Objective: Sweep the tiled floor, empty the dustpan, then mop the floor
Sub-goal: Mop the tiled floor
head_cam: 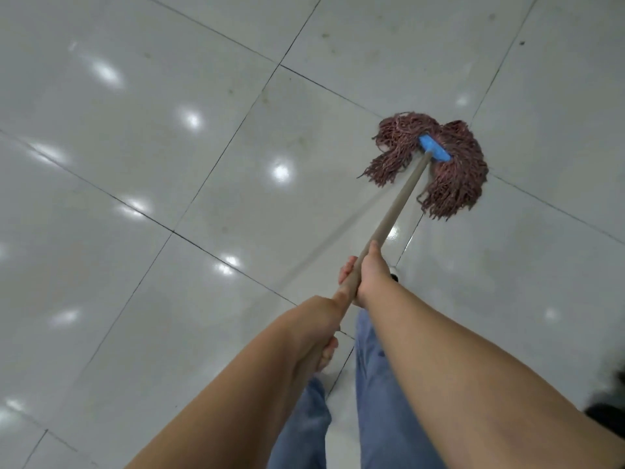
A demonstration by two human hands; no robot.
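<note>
A mop with a reddish-brown string head and a blue clamp lies spread on the glossy white tiled floor at the upper right. Its tan handle slants down toward me. My right hand grips the handle higher up, fingers curled round it. Lower on the handle, my left hand holds the shaft closer to my body.
Dark grout lines cross the floor diagonally, and ceiling lights reflect as bright spots on the tiles. Faint smudges mark the tiles at the top. My blue jeans show below my arms. A dark blurred object sits at the right edge.
</note>
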